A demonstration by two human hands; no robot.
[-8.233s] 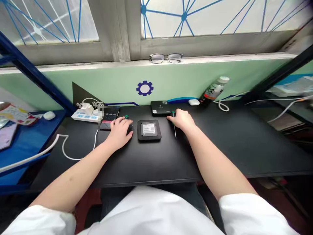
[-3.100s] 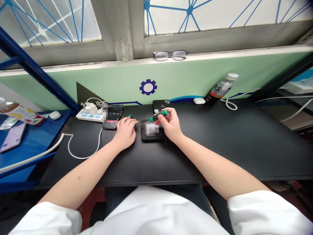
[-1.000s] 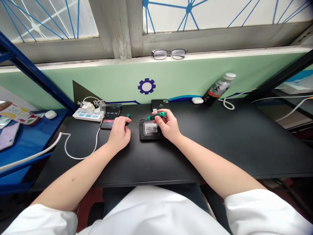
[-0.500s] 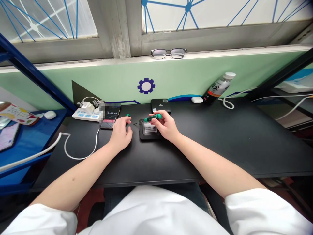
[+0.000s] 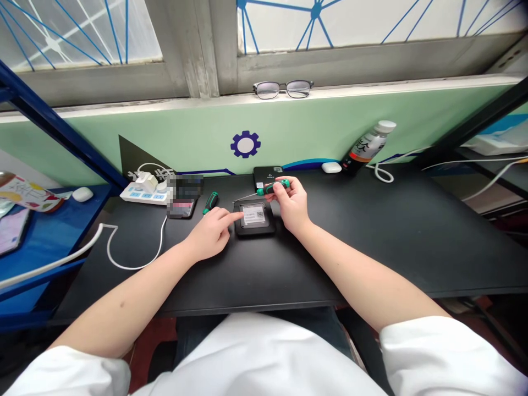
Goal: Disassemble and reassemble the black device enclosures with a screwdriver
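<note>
**One screwdriver (image 5: 261, 191) in the right hand (image 5: 293, 204), left hand (image 5: 212, 231) beside one square black device (image 5: 254, 226)**

Wraps the right-hand fingers around the green-and-black handle, just right of centre in the frame. Slants the thin metal shaft down and to the left, tip near the device's upper left corner; cannot tell whether touching or just above. Stretches one left-hand finger, the index, to the device's left side, pointing at one white label (image 5: 253, 214); again cannot tell contact for sure. Curls the other left-hand fingers in; cannot tell whether around anything.

At the centre of the frame, between the two hands: the device, lying flat on the black table (image 5: 355, 258), label side up. Just beyond the left hand, left of centre, a second screwdriver (image 5: 210, 202) on the table, making two in all. Behind the device, one flat black box (image 5: 266, 174), partly hidden by the right hand.

Farther left, one dark phone (image 5: 183, 206), partly pixelated, near one white power strip (image 5: 138, 195). Upper centre, one pair of glasses (image 5: 283, 89) on the ledge. Upper right, one bottle (image 5: 367, 147) near one small white case (image 5: 331, 167). At the left edge, on the blue table (image 5: 53, 231), one more each: second bottle (image 5: 31, 192), second phone (image 5: 13, 230), second white case (image 5: 82, 194).
</note>
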